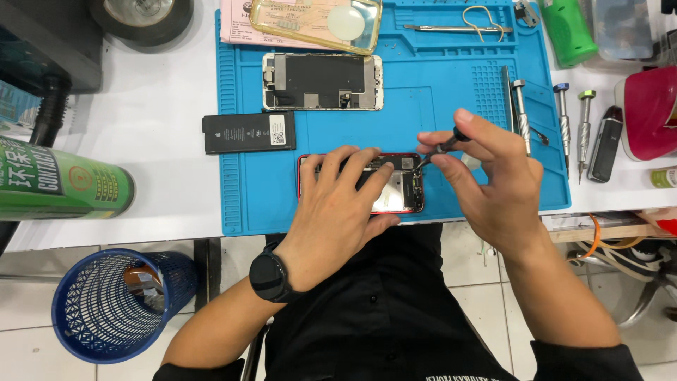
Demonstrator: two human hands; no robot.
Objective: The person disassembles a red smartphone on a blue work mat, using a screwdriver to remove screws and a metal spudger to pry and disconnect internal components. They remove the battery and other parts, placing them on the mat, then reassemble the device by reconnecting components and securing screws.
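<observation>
An opened red phone body [403, 192] lies on the blue repair mat [437, 99] near the table's front edge. My left hand [337, 204] rests flat across it, fingers spread over its left and middle part. My right hand [493, 176] pinches a small black screwdriver [443, 147], its tip touching the phone's upper right corner. A detached screen assembly [323, 82] lies face down higher on the mat. A black battery [248, 132] sits at the mat's left edge, half on the white table.
Several screwdrivers [564, 116] lie to the right of the mat. A green spray can [63, 185] lies at the left. A clear phone case [317, 21] and tweezers [451, 28] sit at the back. A blue mesh bin [92, 310] stands on the floor.
</observation>
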